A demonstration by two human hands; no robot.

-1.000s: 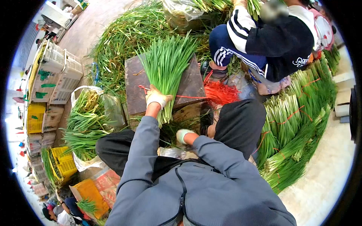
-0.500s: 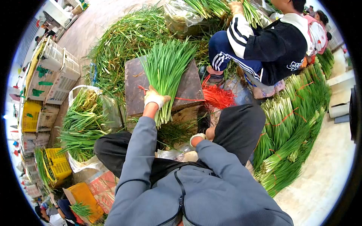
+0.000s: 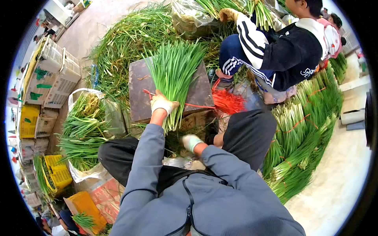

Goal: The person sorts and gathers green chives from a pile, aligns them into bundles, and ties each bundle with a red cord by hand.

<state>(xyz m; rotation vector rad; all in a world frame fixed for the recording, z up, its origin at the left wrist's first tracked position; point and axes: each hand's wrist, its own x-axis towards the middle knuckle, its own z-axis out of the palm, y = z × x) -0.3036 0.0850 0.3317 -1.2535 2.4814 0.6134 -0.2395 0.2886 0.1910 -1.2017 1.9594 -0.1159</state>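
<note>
A bunch of green Chinese chives lies on a dark square board, its cut ends hanging over the near edge. My left hand, in a pale glove, grips the bunch near its lower end. A red tie strip runs across the board under the chives, and one end pokes out left of my left hand. Below the board, between my knees, is my right hand, also gloved. It is apart from the bunch and smeared by motion, so its fingers do not show clearly.
Red tie strips lie in a heap right of the board. Tied chive bundles are stacked further right. A co-worker sits at the upper right, handling chives. A bag of loose chives and crates stand left.
My right hand has come up and left from beside my right knee toward the board's near edge. My left hand stays on the chives. The co-worker's gloved hand has moved left and down.
</note>
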